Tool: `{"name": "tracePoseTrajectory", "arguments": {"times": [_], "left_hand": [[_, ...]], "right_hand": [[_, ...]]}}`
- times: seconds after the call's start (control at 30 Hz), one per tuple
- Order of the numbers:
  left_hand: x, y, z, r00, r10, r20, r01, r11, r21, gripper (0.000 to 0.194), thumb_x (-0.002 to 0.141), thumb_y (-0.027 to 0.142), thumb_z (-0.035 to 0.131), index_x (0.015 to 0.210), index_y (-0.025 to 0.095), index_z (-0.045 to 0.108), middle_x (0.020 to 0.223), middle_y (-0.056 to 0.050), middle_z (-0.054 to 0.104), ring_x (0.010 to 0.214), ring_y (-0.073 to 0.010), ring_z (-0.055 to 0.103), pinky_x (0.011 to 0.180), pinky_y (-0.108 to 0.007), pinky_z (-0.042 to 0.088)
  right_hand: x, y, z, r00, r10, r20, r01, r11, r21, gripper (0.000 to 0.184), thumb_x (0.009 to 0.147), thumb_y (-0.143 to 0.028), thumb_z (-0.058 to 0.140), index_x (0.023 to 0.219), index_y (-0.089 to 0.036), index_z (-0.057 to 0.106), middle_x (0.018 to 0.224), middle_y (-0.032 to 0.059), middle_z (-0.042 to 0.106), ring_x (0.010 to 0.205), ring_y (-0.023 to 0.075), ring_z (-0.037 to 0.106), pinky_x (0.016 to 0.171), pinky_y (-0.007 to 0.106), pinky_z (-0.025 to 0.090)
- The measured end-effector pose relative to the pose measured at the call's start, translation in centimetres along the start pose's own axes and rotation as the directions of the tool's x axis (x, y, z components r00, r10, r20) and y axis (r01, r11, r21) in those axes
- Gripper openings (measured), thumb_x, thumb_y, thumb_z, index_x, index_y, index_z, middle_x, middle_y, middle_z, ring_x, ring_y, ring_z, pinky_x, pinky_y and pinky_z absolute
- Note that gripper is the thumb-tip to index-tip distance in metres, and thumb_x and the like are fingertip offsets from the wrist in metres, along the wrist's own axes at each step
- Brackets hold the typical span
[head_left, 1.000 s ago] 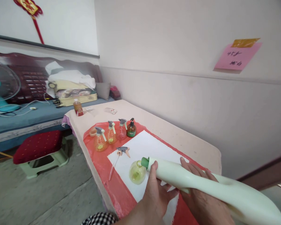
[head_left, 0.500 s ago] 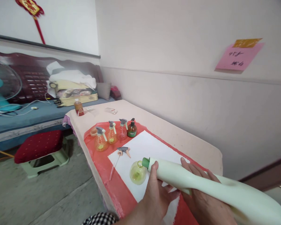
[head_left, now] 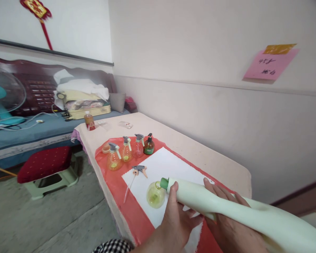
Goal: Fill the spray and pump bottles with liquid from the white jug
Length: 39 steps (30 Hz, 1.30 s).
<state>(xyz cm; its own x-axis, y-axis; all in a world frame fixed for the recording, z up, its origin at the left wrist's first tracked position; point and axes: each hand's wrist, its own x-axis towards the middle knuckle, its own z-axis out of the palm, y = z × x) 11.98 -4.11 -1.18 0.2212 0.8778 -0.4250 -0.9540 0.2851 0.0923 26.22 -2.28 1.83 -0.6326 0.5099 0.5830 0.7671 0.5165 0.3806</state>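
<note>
Both my hands hold a big pale green jug (head_left: 226,207) tipped on its side. Its green spout (head_left: 163,183) rests at the mouth of a small round yellowish bottle (head_left: 155,195) with no cap, standing on a white sheet (head_left: 163,165). My left hand (head_left: 177,219) is wrapped round the jug's neck just behind the spout. My right hand (head_left: 230,225) supports the jug from below, fingers curled up its far side. A loose grey trigger sprayer with its tube (head_left: 138,170) lies on the sheet beyond the bottle.
A red cloth (head_left: 116,182) covers the beige table (head_left: 213,158). Three trigger spray bottles (head_left: 125,151) and a dark pump bottle (head_left: 149,146) stand at its far end; a small amber bottle (head_left: 89,121) is farther back. A red stool (head_left: 43,165) and fan (head_left: 4,98) are at left.
The view has drifted slightly; hands, jug and small bottle keep the same positions relative to each other.
</note>
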Motion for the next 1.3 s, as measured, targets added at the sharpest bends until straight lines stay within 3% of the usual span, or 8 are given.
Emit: {"name": "tracePoseTrajectory", "arguments": {"times": [0.2, 0.4, 0.7, 0.87, 0.97, 1.17, 1.3], "left_hand": [[0.1, 0.1, 0.0, 1.000, -0.007, -0.020, 0.007, 1.000, 0.004, 0.065, 0.076, 0.059, 0.064, 0.121, 0.012, 0.059, 0.113, -0.013, 0.064, 0.091, -0.0288, 0.063, 0.078, -0.039, 0.051], [0.1, 0.2, 0.0, 1.000, -0.002, -0.004, 0.002, 1.000, 0.007, 0.067, 0.075, 0.060, 0.064, 0.123, 0.013, 0.059, 0.121, -0.014, 0.062, 0.096, -0.0309, 0.062, 0.079, -0.039, 0.051], [0.1, 0.2, -0.2, 1.000, -0.001, 0.005, 0.001, 1.000, 0.009, 0.070, 0.074, 0.061, 0.065, 0.124, 0.014, 0.059, 0.130, -0.014, 0.058, 0.101, -0.0328, 0.060, 0.085, -0.042, 0.050], [-0.1, 0.2, -0.1, 1.000, -0.005, 0.005, 0.005, 1.000, 0.004, 0.069, 0.075, 0.061, 0.063, 0.125, 0.014, 0.058, 0.130, -0.014, 0.057, 0.100, -0.0316, 0.061, 0.085, -0.042, 0.050], [-0.1, 0.2, 0.0, 1.000, -0.021, 0.002, 0.021, 1.000, 0.003, 0.070, 0.075, 0.062, 0.063, 0.125, 0.014, 0.058, 0.128, -0.014, 0.058, 0.097, -0.0309, 0.061, 0.083, -0.041, 0.050], [-0.2, 0.3, 0.2, 1.000, -0.016, -0.016, 0.016, 1.000, 0.002, 0.070, 0.075, 0.062, 0.063, 0.123, 0.012, 0.058, 0.123, -0.014, 0.061, 0.089, -0.0282, 0.063, 0.074, -0.037, 0.051], [-0.1, 0.4, 0.2, 1.000, -0.021, 0.002, 0.021, 1.000, 0.001, 0.069, 0.075, 0.062, 0.062, 0.123, 0.013, 0.058, 0.125, -0.015, 0.060, 0.094, -0.0299, 0.062, 0.078, -0.039, 0.051]], "right_hand": [[0.0, -0.1, -0.1, 0.999, 0.020, 0.037, -0.021, 0.999, 0.030, 0.080, 0.083, -0.018, 0.046, 0.154, -0.015, 0.010, 0.128, 0.0129, 0.064, 0.114, 0.0331, 0.057, 0.100, 0.054, 0.037], [0.1, -0.6, -0.4, 0.997, 0.068, 0.042, -0.070, 0.996, 0.052, 0.076, 0.085, -0.018, 0.043, 0.154, -0.017, 0.010, 0.128, 0.0127, 0.063, 0.116, 0.0336, 0.056, 0.101, 0.055, 0.036], [0.3, -0.2, -0.8, 0.998, -0.037, 0.045, 0.039, 0.998, -0.045, 0.072, 0.085, -0.016, 0.044, 0.152, -0.011, 0.019, 0.129, 0.0137, 0.063, 0.115, 0.0341, 0.057, 0.097, 0.055, 0.041], [0.1, -0.3, -1.2, 0.984, -0.050, 0.170, 0.068, 0.993, -0.101, 0.056, 0.088, -0.011, 0.042, 0.143, -0.015, 0.040, 0.138, 0.0132, 0.057, 0.124, 0.0346, 0.052, 0.102, 0.057, 0.039], [0.0, -0.2, -1.0, 0.984, -0.071, 0.162, 0.090, 0.989, -0.116, 0.051, 0.088, -0.011, 0.043, 0.138, -0.015, 0.048, 0.138, 0.0128, 0.056, 0.124, 0.0348, 0.052, 0.102, 0.058, 0.040], [0.0, -0.2, -0.9, 0.987, -0.040, 0.154, 0.055, 0.994, -0.095, 0.052, 0.088, -0.013, 0.044, 0.140, -0.015, 0.044, 0.138, 0.0127, 0.057, 0.123, 0.0350, 0.053, 0.102, 0.058, 0.040], [0.1, -0.3, -1.0, 0.988, -0.038, 0.147, 0.049, 0.996, -0.075, 0.056, 0.089, -0.013, 0.041, 0.145, -0.015, 0.037, 0.137, 0.0127, 0.057, 0.123, 0.0342, 0.053, 0.102, 0.057, 0.040]]}}
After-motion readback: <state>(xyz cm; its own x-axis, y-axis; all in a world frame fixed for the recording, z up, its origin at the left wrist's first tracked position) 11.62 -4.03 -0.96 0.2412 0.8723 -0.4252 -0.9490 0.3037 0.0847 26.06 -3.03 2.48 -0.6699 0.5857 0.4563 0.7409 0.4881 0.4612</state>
